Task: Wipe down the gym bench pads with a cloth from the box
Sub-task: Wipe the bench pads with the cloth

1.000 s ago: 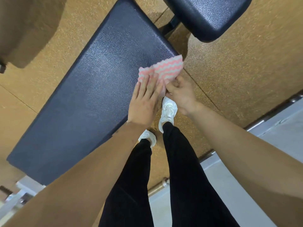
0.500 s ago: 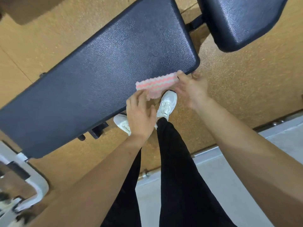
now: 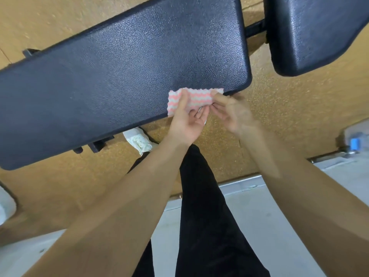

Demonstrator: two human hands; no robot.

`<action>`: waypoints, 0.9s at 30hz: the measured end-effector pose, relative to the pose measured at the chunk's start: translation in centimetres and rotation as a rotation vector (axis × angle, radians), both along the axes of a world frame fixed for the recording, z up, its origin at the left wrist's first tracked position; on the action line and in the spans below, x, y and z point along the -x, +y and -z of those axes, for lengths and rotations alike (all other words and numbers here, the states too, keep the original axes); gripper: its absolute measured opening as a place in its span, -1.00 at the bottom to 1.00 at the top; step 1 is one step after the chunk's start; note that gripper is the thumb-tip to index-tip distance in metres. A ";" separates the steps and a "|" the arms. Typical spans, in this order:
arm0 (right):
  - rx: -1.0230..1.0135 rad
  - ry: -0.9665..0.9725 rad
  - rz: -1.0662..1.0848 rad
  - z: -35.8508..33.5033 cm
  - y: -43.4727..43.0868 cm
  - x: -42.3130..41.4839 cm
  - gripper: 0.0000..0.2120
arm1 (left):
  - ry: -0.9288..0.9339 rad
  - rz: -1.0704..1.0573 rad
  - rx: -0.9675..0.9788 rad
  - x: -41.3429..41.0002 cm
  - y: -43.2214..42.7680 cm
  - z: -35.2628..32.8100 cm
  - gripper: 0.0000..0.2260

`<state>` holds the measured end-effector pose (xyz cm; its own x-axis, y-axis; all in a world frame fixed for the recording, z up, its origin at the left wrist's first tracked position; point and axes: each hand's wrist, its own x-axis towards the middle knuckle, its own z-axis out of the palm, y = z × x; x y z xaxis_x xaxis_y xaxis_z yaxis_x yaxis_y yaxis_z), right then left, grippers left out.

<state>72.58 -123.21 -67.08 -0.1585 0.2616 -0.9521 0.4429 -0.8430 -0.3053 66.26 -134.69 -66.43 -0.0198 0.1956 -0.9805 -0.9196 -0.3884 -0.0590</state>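
Note:
A long dark blue bench pad (image 3: 119, 76) runs across the upper half of the head view. A second, shorter dark pad (image 3: 311, 31) sits at the top right, with a gap between the two. A pink and white zigzag cloth (image 3: 196, 97) is held over the long pad's near right corner. My left hand (image 3: 187, 120), palm up, pinches the cloth's left part with thumb on top. My right hand (image 3: 233, 112), blurred, grips the cloth's right end at the pad's edge.
Tan speckled flooring (image 3: 289, 116) lies under the bench. A metal strip (image 3: 239, 180) divides it from pale grey floor nearer me. A blue-capped object (image 3: 355, 141) sits at the right edge. My black-trousered legs (image 3: 201, 206) and a white shoe (image 3: 137, 140) stand beside the pad.
The cloth was pressed flat on the pad under my left hand; now it is lifted and stretched between both hands. My view has swung so the pad lies more crosswise.

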 end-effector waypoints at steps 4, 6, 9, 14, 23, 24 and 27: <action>-0.017 0.026 0.004 -0.6 -0.3 0.1 -0.44 | 0.015 -0.086 0.007 -0.3 0.2 0.1 -0.44; -0.067 -0.006 0.007 -0.9 -0.5 0.3 -0.55 | 0.026 -0.107 0.008 -0.3 -0.3 0.2 -0.45; -0.115 -0.069 -0.031 -1.2 -0.5 0.7 -0.59 | 0.034 -0.142 0.037 0.1 -1.6 0.0 -0.44; -0.162 -0.165 -0.040 -1.7 -1.4 1.2 -0.50 | -0.025 -0.268 0.158 2.1 -5.2 -0.5 -0.49; -1.099 -0.350 -0.777 -2.7 -6.0 2.5 -0.24 | -0.043 -0.248 0.285 4.8 -12.6 -0.8 -0.56; -1.147 -0.249 -0.902 -2.8 -6.7 2.6 -0.33 | -0.044 -0.246 0.298 5.1 -13.3 -0.8 -0.55; -1.092 0.095 -1.361 -2.8 -9.0 4.3 -0.60 | -0.032 -0.239 0.307 5.6 -15.3 -0.7 -0.48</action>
<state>68.31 -132.22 -64.32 -0.8310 0.3650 -0.4198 0.5468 0.6753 -0.4950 60.69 -149.97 -65.69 0.0020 -0.1137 -0.9935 -0.8007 -0.5954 0.0665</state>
